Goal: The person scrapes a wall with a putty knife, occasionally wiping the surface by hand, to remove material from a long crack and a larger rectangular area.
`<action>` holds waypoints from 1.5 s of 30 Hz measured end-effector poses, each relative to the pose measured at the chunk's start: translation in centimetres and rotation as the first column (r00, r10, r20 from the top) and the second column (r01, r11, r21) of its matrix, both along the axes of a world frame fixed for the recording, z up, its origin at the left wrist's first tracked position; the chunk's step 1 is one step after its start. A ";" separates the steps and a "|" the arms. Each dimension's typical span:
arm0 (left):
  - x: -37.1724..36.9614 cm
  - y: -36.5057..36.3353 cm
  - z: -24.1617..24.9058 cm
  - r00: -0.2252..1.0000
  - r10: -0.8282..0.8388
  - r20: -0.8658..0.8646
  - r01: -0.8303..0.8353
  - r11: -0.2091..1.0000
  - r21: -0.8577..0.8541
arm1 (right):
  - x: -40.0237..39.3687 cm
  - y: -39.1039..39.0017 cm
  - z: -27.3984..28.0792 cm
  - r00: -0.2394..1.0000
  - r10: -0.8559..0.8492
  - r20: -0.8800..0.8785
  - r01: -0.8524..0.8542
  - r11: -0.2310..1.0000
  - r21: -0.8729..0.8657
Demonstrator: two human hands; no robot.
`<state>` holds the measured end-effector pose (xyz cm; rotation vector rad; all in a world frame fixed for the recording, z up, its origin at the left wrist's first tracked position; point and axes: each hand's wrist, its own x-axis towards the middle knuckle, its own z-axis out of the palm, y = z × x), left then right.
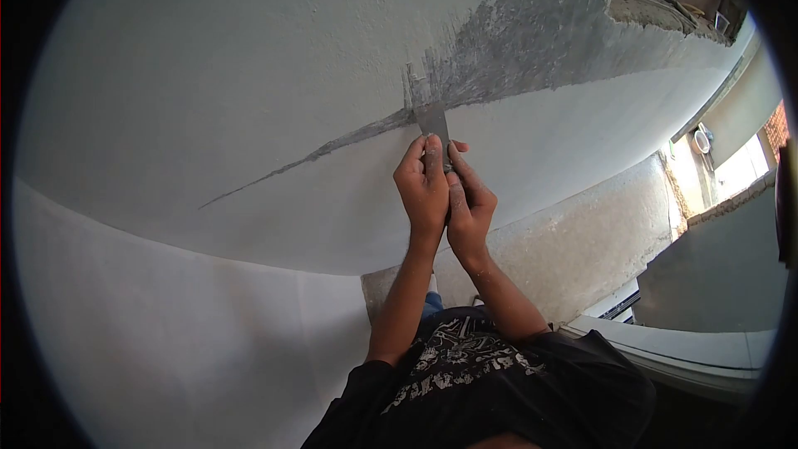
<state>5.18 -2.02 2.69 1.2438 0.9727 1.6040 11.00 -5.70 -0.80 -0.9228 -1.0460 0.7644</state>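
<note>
Both hands hold one flat scraper (431,120), its blade resting on the wall (249,75) at the lower edge of a rough dark grey patch (532,41). My left hand (424,187) grips it from the left, thumb along the blade's near end. From the right, my right hand (471,204) closes round the handle, most of which the fingers hide. A thin dark streak (332,145) tapers away to the lower left of the blade. Pale dust marks the fingers.
At the upper right the wall has a broken-edged opening (665,15). Below lies a concrete floor (582,237). A white ledge (673,347) stands at the lower right, with a bright opening (740,170) beyond. A pale wall (166,324) fills the lower left.
</note>
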 end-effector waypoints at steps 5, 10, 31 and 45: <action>0.1 0.4 0.0 0.997 0.020 -0.068 -0.018 0.999 0.032 | -0.6 0.7 -0.3 0.997 -0.044 -0.065 0.049 0.997 0.067; 0.4 0.6 1.9 0.999 -0.014 -0.034 0.015 0.999 0.033 | -0.1 0.8 1.3 0.998 -0.039 -0.046 0.042 0.998 0.050; 1.8 1.7 2.1 0.998 -0.042 0.053 0.040 0.998 0.055 | 0.8 1.7 2.7 0.990 -0.138 0.034 0.133 0.984 0.115; 1.4 1.2 3.2 0.999 -0.005 0.045 0.004 1.000 0.025 | 1.5 0.8 2.7 0.998 -0.033 0.059 0.030 0.999 0.041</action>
